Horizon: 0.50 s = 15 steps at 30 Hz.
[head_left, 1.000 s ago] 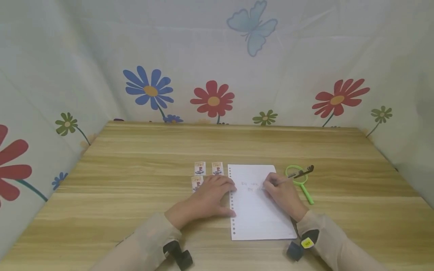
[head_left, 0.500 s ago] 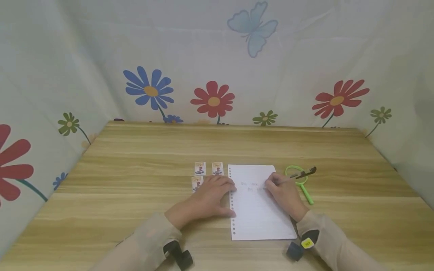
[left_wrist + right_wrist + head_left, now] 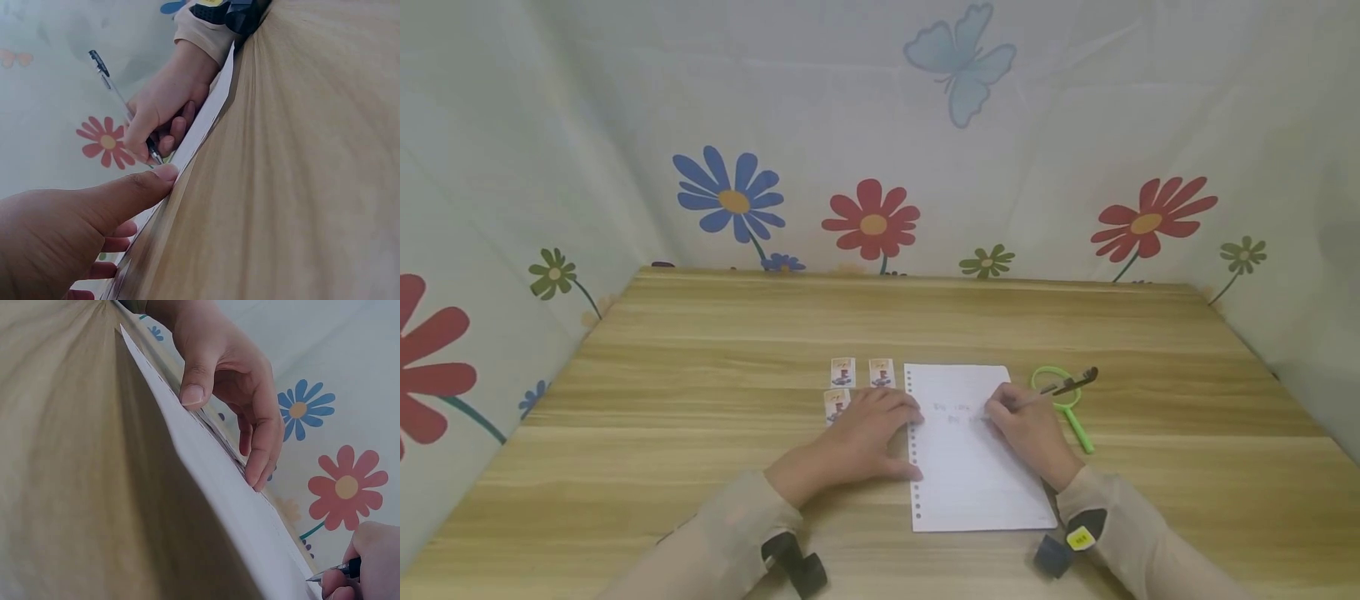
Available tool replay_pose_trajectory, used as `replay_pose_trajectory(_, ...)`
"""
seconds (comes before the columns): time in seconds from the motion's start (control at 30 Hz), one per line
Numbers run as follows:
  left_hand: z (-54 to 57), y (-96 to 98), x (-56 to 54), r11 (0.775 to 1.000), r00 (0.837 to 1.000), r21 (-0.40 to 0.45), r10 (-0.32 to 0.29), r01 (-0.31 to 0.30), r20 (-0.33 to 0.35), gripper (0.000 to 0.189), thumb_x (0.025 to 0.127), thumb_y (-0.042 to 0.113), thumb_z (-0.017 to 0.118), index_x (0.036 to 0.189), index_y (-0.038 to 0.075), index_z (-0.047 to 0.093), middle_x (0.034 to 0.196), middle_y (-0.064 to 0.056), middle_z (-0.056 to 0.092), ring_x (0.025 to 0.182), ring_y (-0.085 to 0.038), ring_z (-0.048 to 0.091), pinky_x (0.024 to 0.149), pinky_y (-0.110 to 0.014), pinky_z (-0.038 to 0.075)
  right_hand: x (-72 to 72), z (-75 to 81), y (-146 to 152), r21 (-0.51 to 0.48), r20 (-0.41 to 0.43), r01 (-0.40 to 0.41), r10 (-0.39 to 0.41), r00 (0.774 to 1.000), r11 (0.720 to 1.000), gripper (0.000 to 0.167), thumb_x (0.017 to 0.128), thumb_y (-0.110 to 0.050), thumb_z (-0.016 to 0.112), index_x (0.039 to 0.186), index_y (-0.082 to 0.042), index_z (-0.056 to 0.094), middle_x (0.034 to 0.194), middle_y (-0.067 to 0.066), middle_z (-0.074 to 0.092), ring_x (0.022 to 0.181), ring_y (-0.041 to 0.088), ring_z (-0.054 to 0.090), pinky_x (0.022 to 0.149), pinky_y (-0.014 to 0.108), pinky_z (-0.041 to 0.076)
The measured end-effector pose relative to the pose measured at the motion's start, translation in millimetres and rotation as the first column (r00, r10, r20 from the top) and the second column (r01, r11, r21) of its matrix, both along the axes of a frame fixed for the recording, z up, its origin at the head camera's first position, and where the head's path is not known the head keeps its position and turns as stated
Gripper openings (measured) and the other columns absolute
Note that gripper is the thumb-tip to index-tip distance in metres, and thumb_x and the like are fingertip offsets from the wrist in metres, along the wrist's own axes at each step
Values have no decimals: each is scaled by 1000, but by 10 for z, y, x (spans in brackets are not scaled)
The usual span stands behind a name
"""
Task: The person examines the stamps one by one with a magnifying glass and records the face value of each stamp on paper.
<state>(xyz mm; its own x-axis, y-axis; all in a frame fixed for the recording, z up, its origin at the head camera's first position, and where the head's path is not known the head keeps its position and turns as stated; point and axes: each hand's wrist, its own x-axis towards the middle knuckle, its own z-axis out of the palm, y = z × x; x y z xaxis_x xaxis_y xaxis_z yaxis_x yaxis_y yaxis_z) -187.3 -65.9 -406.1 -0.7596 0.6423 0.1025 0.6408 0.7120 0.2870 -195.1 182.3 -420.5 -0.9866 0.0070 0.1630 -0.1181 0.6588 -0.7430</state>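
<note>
A white sheet of lined paper [image 3: 970, 492] with punched holes down its left edge lies on the table, two short lines of handwriting near its top. My right hand [image 3: 1028, 429] pinches a pen [image 3: 1071, 383] with a clear barrel and dark cap end; in the right wrist view the pen tip [image 3: 315, 577] meets the paper. My left hand [image 3: 865, 437] rests at the sheet's holed edge, thumb and fingertips touching it, fingers spread and slightly bent. In the left wrist view the left thumb [image 3: 147, 187] presses on the paper's edge.
Several small printed cards [image 3: 842, 372] lie left of the paper, one partly covered by the left hand. A green magnifying glass [image 3: 1078, 429] lies right of the paper, behind the pen. A flowered curtain [image 3: 1045, 167] hangs behind the wooden table [image 3: 700, 333].
The pen's upper end has tilted slightly to the right and back a little as the right hand makes tiny movements. The left hand and the paper stay in place.
</note>
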Motion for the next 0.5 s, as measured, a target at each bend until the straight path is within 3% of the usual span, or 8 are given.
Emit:
replay_pose_trajectory(0.2,7,1,-2,1000,1000,-6,2,-2,6,69,73,56,74,127,15,59,136,0,54,132,-22,44,117,-45,27,5,4,18,-20,8,2,-2,1000,1000,17,85,-10,54,70,-6,61,54,0,56,51,10,43,45,20,32)
replay_pose_trajectory(0.5,32,5,7,1000,1000,-7,4,-4,8,69,73,55,74,127,15,59,136,-1,54,132,-22,44,117,-45,27,5,-5,18,-3,-16,-18,18,1000,1000,15,84,-9,56,70,-7,62,64,3,60,62,13,49,52,20,36)
